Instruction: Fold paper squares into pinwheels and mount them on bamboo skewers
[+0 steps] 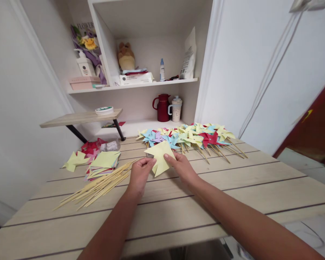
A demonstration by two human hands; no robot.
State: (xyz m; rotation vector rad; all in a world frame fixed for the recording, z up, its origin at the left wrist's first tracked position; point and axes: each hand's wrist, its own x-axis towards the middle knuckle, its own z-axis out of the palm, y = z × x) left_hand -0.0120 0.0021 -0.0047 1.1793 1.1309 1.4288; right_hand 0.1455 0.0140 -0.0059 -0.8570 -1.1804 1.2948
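Observation:
Above the middle of the table, a pale yellow paper square [160,153] with slits cut in from its corners is held up between both hands. My left hand [141,172] pinches its lower left edge, thumb on top. My right hand [182,167] grips the right side, the thumb lying on the paper's face and the fingers hidden behind. To the left of my left hand lies a loose bundle of thin wooden sticks [100,187]. Behind the sticks sits a stack of coloured paper squares [105,160], yellow on top.
Finished paper pinwheels [189,137] on sticks are heaped at the back right. A yellow cut paper [76,161] and red paper pieces [93,146] lie back left, beside a small clear bag [109,146]. Behind stand a low riser [81,118], a red jug [163,108] and a cup [176,109].

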